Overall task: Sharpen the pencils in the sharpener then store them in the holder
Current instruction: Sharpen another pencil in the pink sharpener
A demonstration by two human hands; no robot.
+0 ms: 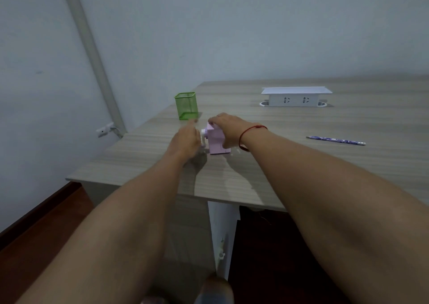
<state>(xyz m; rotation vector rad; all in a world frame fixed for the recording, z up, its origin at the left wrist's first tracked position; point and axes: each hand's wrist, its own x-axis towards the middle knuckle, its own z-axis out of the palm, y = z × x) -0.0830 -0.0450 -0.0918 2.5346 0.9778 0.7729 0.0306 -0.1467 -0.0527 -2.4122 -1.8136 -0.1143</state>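
A pink crank sharpener point(217, 142) stands on the wooden table point(301, 164) near its left side. My right hand point(228, 129) lies over the sharpener's top and grips its body. My left hand point(186, 139) is at the sharpener's left end, where the crank is, with its fingers curled there; the crank itself is mostly hidden and the hand is blurred. A green mesh holder point(186, 105) stands just behind the hands, and I see no pencil in it. A purple patterned pencil point(335, 140) lies flat on the table to the right.
A white socket box point(296, 97) with a raised lid sits at the back of the table. The table's left edge and front edge are close to the sharpener. A grey pipe point(92, 55) runs down the wall on the left.
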